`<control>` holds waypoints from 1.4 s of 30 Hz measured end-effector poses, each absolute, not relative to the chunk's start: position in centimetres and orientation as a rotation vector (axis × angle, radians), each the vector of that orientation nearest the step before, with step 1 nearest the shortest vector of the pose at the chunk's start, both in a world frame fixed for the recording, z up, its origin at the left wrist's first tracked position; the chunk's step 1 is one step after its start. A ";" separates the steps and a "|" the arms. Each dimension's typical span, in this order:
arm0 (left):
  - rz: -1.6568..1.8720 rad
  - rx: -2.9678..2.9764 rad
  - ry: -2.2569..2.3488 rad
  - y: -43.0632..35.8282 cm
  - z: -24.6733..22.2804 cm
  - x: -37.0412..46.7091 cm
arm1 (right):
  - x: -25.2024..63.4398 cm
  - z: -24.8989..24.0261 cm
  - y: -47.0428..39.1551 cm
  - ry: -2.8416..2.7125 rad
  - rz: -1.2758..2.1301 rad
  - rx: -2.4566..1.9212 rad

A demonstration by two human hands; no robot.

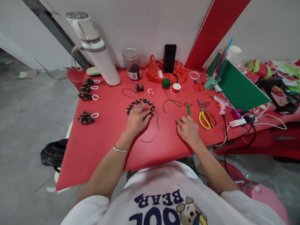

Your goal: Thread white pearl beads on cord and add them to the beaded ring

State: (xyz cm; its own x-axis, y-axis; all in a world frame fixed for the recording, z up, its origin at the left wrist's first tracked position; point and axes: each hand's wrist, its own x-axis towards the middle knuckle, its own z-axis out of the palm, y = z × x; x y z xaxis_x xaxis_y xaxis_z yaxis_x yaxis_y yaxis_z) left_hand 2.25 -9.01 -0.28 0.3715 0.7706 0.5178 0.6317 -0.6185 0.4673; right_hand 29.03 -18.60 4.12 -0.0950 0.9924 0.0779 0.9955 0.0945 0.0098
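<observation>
My left hand (pixel 138 119) lies over a braided ring of multicoloured yarn (pixel 142 101), its fingers stretched across the middle and apart. The ring's near side is hidden under that hand, and loose yarn ends (pixel 158 122) trail from its right side. To the right, my right hand (pixel 187 128) rests on the red table with nothing visible in it, its fingers loosely bent and apart. Just beyond its fingertips is a small green strip (pixel 188 109). Yellow-and-orange-handled scissors (pixel 204 117) lie to the right of this hand. A short dark thread (pixel 148 141) lies near the table's front.
Yarn bundles with white bead loops (pixel 85 118) lie at the left. Behind are a multicoloured yarn ball (pixel 139 87), green yarn ball (pixel 166 82), red thread spool (pixel 175 88), plastic jar (pixel 131 64) and phone (pixel 169 58). A pink glue gun (pixel 220 104) and power strip (pixel 242 121) are right.
</observation>
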 end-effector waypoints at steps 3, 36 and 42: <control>1.055 2.437 1.247 -9.1 -0.3 2.5 | 29.0 4.1 -18.7 -2.276 -0.079 -2.092; 1.063 2.466 1.200 -9.5 -0.3 2.7 | 29.6 3.6 -18.3 -2.226 -0.150 -2.105; 1.041 2.469 1.219 -9.5 -0.1 2.6 | 29.6 3.7 -17.9 -2.252 -0.155 -2.096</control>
